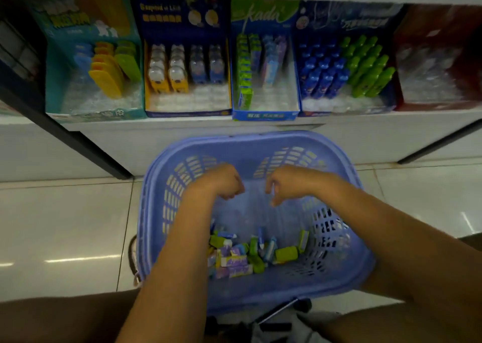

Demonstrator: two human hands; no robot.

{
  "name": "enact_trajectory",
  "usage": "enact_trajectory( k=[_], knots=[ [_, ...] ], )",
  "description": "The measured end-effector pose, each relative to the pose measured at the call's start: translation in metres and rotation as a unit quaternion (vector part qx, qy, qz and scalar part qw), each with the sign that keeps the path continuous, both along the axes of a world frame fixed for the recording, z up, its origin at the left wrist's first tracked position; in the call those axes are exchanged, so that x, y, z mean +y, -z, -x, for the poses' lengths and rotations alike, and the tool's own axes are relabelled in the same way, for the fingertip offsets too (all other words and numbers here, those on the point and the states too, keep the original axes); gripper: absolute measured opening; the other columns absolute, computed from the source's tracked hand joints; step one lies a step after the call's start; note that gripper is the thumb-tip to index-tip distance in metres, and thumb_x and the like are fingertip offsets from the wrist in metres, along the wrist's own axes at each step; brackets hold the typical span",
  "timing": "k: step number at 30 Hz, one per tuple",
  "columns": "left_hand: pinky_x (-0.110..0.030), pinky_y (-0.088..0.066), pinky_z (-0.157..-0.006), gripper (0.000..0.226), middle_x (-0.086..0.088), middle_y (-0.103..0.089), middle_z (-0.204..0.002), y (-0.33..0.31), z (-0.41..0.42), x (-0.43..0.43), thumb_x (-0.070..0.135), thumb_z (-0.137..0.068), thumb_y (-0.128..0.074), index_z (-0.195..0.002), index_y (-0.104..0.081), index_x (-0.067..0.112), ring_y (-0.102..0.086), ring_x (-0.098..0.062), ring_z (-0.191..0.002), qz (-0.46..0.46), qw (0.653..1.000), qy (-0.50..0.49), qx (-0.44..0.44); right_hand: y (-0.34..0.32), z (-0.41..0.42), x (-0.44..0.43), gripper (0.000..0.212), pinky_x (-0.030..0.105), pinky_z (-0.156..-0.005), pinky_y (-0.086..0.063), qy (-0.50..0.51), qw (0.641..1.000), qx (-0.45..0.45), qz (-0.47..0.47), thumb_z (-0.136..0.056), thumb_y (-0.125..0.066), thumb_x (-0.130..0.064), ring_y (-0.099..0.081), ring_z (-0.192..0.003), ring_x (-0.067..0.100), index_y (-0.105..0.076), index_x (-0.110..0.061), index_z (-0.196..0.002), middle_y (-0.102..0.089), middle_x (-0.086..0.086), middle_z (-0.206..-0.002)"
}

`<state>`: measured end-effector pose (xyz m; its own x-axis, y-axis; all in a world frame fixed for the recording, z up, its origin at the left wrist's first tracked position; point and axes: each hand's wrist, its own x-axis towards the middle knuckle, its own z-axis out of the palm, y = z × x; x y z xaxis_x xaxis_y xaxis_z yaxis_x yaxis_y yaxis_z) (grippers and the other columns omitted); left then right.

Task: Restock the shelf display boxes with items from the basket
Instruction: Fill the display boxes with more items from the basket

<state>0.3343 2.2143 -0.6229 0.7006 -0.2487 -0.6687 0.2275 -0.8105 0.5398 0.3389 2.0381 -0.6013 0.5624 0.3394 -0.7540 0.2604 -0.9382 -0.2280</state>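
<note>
Head view, left hand (221, 183) fisted, nothing seen inside, right hand (285, 183) curled, hold unclear, both hung over lilac basket (339, 277) of small packets (234, 260).

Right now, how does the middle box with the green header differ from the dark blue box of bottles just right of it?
The green-header box holds slim flat packs standing in rows; the bottle box holds blue and green bottles. The green-header box has a light blue front and juts slightly further forward; the bottle box is dark blue. Both stand on the same shelf, with bare clear tray at the front.
</note>
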Motion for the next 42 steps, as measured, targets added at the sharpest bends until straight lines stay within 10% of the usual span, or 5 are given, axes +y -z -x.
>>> enact_trajectory(
  k=[10, 22, 27, 33, 42],
  knots=[
    [-0.035, -0.041, -0.097, 0.043, -0.019, -0.057, -0.129, 0.128, 0.074, -0.010, 0.029, -0.089, -0.062, -0.123, -0.058, 0.003, -0.055, -0.032, -0.118, -0.190, 0.968, 0.157, 0.044, 0.130, 0.051, 0.003, 0.096, 0.040, -0.101, -0.041, -0.226, 0.970, 0.083, 0.013, -0.057, -0.090, -0.027, -0.041, -0.122, 0.034, -0.038, -0.009, -0.136, -0.034, 0.018, -0.136],
    [-0.039, -0.047, -0.091, 0.030, -0.013, -0.065, -0.116, 0.156, 0.067, -0.018, 0.030, -0.089, -0.061, -0.109, -0.064, 0.008, -0.061, -0.030, -0.109, -0.253, 0.956, 0.148, 0.016, 0.144, 0.028, -0.029, 0.031, 0.027, -0.060, -0.034, -0.084, 0.994, 0.065, 0.001, -0.086, -0.067, -0.036, -0.045, -0.061, 0.020, -0.060, -0.006, -0.084, -0.049, 0.008, -0.070],
    [-0.042, -0.040, -0.097, 0.033, -0.023, -0.059, -0.123, 0.152, 0.056, -0.016, 0.022, -0.100, -0.042, -0.116, -0.059, -0.001, -0.055, -0.035, -0.114, -0.184, 0.982, 0.025, 0.025, 0.141, 0.018, -0.040, 0.034, 0.023, -0.057, -0.037, 0.160, 0.977, 0.121, -0.071, -0.093, -0.057, -0.034, -0.044, -0.058, 0.015, -0.054, -0.008, -0.070, -0.043, 0.003, -0.062],
    [-0.029, -0.044, -0.054, 0.029, -0.009, -0.056, -0.069, 0.110, 0.020, -0.011, 0.036, -0.097, -0.050, -0.083, -0.060, 0.012, -0.047, -0.016, -0.056, 0.192, 0.898, -0.385, 0.095, 0.118, 0.015, -0.036, 0.031, 0.021, -0.063, -0.053, 0.511, 0.742, 0.275, -0.335, -0.096, -0.052, -0.024, -0.063, -0.076, 0.015, -0.053, -0.002, -0.117, -0.065, 0.011, -0.093],
    [-0.020, -0.018, -0.042, 0.020, 0.011, -0.031, -0.048, 0.026, -0.003, -0.007, 0.034, -0.081, -0.073, -0.075, -0.061, 0.020, -0.025, -0.006, -0.045, 0.325, 0.884, -0.335, 0.022, 0.023, -0.005, -0.006, 0.026, 0.020, -0.051, -0.039, 0.393, 0.830, 0.066, -0.390, -0.082, -0.071, -0.029, -0.050, -0.055, 0.010, -0.049, -0.015, -0.081, -0.065, 0.003, -0.072]
  ],
)
